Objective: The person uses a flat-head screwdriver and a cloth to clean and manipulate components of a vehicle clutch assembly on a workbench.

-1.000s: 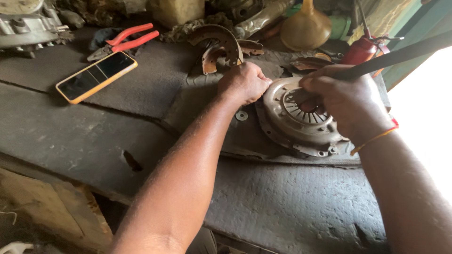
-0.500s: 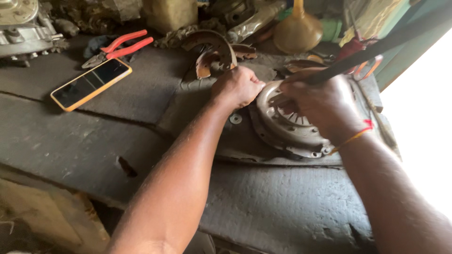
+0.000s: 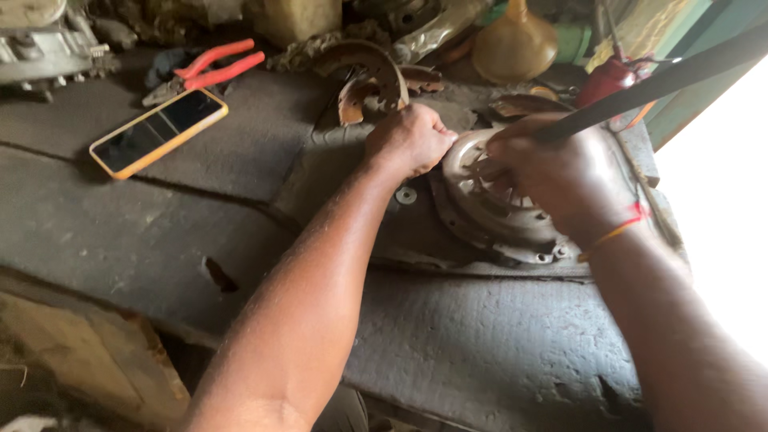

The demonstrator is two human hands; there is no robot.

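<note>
The long dark bar-shaped tool (image 3: 664,80) is clasped in the right hand (image 3: 560,176), whose fingers are curled shut around its lower end; the tip itself is hidden under the palm. From that grip the tool's long axis runs up and away toward 2 o'clock, out to the frame's right edge. The hand is laid over the centre of the round grey metal clutch cover with radial spring fingers (image 3: 500,216), so the disc lies directly beneath the grip and spreads out from it toward 7 o'clock.

The left hand (image 3: 410,140) is closed into a fist and pressed against the disc's rim at about 10 o'clock; whether anything is pinched inside the fist cannot be told. Both hands are in contact with the disc, the right one nearer its middle.

A small flat steel washer (image 3: 406,195) lies just beside the rim at 9 o'clock. The disc rests on a dark worn workbench (image 3: 200,240). Further out at 11 o'clock curved rusty brake shoes (image 3: 372,68) are seen, then red-handled pliers (image 3: 210,68) and a phone in an orange case (image 3: 158,132) toward 10 o'clock. A yellowish funnel (image 3: 514,44) stands at 12 o'clock.
</note>
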